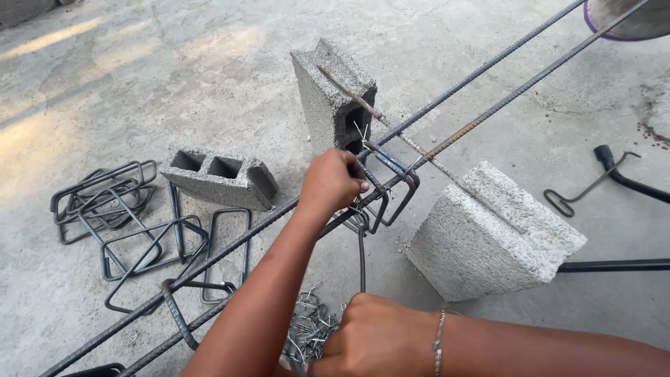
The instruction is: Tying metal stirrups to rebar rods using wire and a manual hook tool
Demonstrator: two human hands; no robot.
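Two long ribbed steel bars [488,105] run diagonally across the concrete floor, resting on an upright hollow block [324,98] and a tilted solid block [488,237]. Rectangular steel stirrups [394,171] hang around the bars between the blocks. My left hand [331,181] grips the stirrups and bar at that junction. Lower down, my right hand [377,335] is closed on the handle of a thin tying hook [362,258], whose shaft rises to the wire at the junction. Another stirrup [178,314] sits on the bars lower left.
Several loose stirrups [105,202] lie on the floor at left beside a hollow block on its side [216,178]. A bundle of short tie wires [307,328] lies under my arms. A second wire hook [586,188] and a dark pipe [628,181] lie at right, with a basin [628,17] top right.
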